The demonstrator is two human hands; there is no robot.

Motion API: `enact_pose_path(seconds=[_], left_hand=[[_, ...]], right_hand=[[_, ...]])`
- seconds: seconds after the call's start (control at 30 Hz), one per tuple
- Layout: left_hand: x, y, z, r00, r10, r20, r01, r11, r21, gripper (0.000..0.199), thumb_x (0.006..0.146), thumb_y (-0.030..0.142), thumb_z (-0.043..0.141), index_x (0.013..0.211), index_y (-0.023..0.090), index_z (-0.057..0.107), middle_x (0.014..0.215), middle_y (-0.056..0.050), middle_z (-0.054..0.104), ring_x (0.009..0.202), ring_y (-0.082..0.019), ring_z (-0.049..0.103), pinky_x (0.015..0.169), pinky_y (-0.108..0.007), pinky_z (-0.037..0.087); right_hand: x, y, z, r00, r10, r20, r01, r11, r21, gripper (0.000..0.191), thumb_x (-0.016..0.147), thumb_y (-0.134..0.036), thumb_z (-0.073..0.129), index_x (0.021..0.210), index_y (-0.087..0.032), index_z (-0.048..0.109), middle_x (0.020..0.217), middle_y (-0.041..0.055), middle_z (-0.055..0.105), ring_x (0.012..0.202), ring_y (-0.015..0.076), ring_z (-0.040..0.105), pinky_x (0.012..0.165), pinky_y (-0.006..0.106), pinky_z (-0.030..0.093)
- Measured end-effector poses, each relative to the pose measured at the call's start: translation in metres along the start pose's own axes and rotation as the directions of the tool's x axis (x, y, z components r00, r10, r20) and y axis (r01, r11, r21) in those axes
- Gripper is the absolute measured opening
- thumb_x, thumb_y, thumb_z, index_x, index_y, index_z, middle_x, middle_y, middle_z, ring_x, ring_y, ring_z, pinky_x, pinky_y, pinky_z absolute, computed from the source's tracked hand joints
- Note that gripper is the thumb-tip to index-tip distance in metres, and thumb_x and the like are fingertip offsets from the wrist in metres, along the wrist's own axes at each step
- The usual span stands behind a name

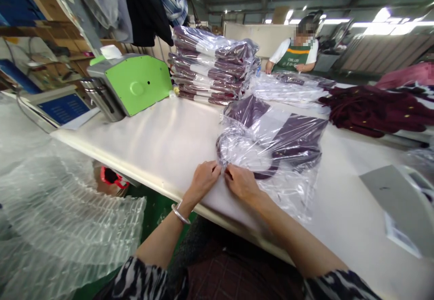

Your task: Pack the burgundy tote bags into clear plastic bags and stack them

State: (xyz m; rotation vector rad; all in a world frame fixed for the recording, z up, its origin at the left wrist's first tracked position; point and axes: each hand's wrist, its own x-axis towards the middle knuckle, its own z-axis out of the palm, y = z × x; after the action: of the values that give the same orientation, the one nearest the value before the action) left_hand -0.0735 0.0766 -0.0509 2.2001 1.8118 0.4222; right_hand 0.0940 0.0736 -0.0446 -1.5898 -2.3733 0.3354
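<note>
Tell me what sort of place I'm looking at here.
Likely a garment factory's packing area: a plastic-bagged garment lies on the white table, a stack of bagged maroon garments stands behind it, and what looks like air-cushion film spreads at the left.

Lights glare upper right, the plastic bag glints, edges smear.

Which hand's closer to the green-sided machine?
Left. The left hand is at the left edge of the clear plastic bag, to the right of the green-sided machine and closer to the camera. The right hand, also at the bag, is farther right.
</note>
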Motion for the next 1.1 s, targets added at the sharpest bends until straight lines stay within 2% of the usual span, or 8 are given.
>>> enact_pose_path(seconds=[0.13, 0.23, 0.33, 0.47, 0.6, 0.7, 0.9, 1.1], left_hand=[[-0.016, -0.006, -0.003, 0.987, 0.037, -0.157, -0.043, 0.998, -0.034, 0.023, 0.100, 0.028, 0.048, 0.088, 0.020, 0.065, 0.090, -0.005, 0.071, 0.087, -0.020, 0.066, 0.078, -0.030, 0.046], [-0.021, -0.004, -0.006, 0.901, 0.320, -0.294, -0.332, 0.943, 0.009, 0.020, 0.100, 0.026, 0.052, 0.115, 0.020, 0.062, 0.119, -0.009, 0.069, 0.111, -0.022, 0.063, 0.095, -0.035, 0.047], [-0.015, -0.006, -0.004, 0.807, 0.584, -0.089, -0.576, 0.811, 0.102, 0.027, 0.100, 0.028, 0.054, 0.125, 0.021, 0.059, 0.121, -0.008, 0.068, 0.113, -0.023, 0.062, 0.097, -0.037, 0.047], [-0.003, -0.018, 0.003, 0.802, 0.594, 0.065, -0.595, 0.783, 0.179, 0.024, 0.100, 0.036, 0.056, 0.117, 0.020, 0.064, 0.116, -0.008, 0.070, 0.107, -0.024, 0.063, 0.090, -0.038, 0.047], [-0.002, -0.026, 0.006, 0.781, 0.622, 0.055, -0.612, 0.746, 0.262, 0.037, 0.097, 0.044, 0.060, 0.123, 0.019, 0.063, 0.122, -0.009, 0.067, 0.108, -0.027, 0.060, 0.090, -0.040, 0.045], [-0.001, -0.024, 0.003, 0.775, 0.630, 0.059, -0.610, 0.719, 0.333, 0.038, 0.096, 0.046, 0.061, 0.124, 0.021, 0.063, 0.117, -0.008, 0.068, 0.106, -0.027, 0.059, 0.089, -0.040, 0.044], [0.001, -0.020, -0.004, 0.749, 0.661, 0.046, -0.631, 0.689, 0.356, 0.026, 0.098, 0.042, 0.059, 0.113, 0.023, 0.070, 0.124, -0.008, 0.069, 0.111, -0.026, 0.059, 0.095, -0.041, 0.042], [0.003, -0.023, 0.000, 0.726, 0.683, 0.080, -0.684, 0.706, 0.185, 0.040, 0.094, 0.049, 0.063, 0.129, 0.028, 0.063, 0.129, -0.006, 0.068, 0.124, -0.025, 0.055, 0.106, -0.042, 0.037]], right_hand=[[-0.005, 0.003, -0.001, 0.995, -0.049, 0.083, 0.049, 0.999, 0.000, 0.023, 0.096, -0.037, 0.056, 0.108, -0.022, 0.070, 0.103, 0.0068, 0.075, 0.092, 0.0242, 0.070, 0.074, 0.031, 0.042], [-0.007, -0.001, -0.004, 0.991, -0.080, 0.108, 0.080, 0.997, 0.010, 0.033, 0.096, -0.040, 0.056, 0.121, -0.023, 0.069, 0.111, 0.0093, 0.074, 0.092, 0.0260, 0.070, 0.076, 0.033, 0.045], [-0.014, 0.009, -0.018, 0.979, -0.110, 0.172, 0.094, 0.991, 0.098, 0.028, 0.093, -0.032, 0.058, 0.112, -0.019, 0.074, 0.103, 0.0093, 0.076, 0.087, 0.0236, 0.070, 0.074, 0.031, 0.047], [-0.066, 0.065, -0.066, 0.984, -0.149, 0.101, 0.124, 0.968, 0.217, 0.030, 0.093, -0.022, 0.054, 0.116, -0.022, 0.073, 0.103, 0.0047, 0.076, 0.088, 0.0182, 0.069, 0.081, 0.030, 0.051], [-0.153, 0.126, -0.108, 0.975, -0.210, 0.078, 0.218, 0.969, -0.114, 0.056, 0.083, -0.005, 0.049, 0.133, -0.026, 0.064, 0.129, 0.0082, 0.068, 0.118, 0.0237, 0.062, 0.096, 0.040, 0.052], [-0.194, 0.143, -0.107, 0.944, -0.315, 0.103, 0.331, 0.893, -0.305, 0.072, 0.082, -0.001, 0.049, 0.148, -0.029, 0.050, 0.154, 0.0071, 0.050, 0.143, 0.0277, 0.044, 0.106, 0.048, 0.047], [-0.194, 0.131, -0.068, 0.884, -0.466, 0.040, 0.462, 0.856, -0.229, 0.046, 0.099, -0.017, 0.050, 0.142, -0.031, 0.057, 0.148, 0.0059, 0.057, 0.137, 0.0246, 0.052, 0.103, 0.043, 0.053], [-0.180, 0.119, -0.073, 0.897, -0.344, -0.278, 0.370, 0.928, 0.048, 0.021, 0.095, -0.021, 0.059, 0.107, -0.030, 0.074, 0.113, 0.0054, 0.077, 0.106, 0.0207, 0.071, 0.090, 0.036, 0.061]])
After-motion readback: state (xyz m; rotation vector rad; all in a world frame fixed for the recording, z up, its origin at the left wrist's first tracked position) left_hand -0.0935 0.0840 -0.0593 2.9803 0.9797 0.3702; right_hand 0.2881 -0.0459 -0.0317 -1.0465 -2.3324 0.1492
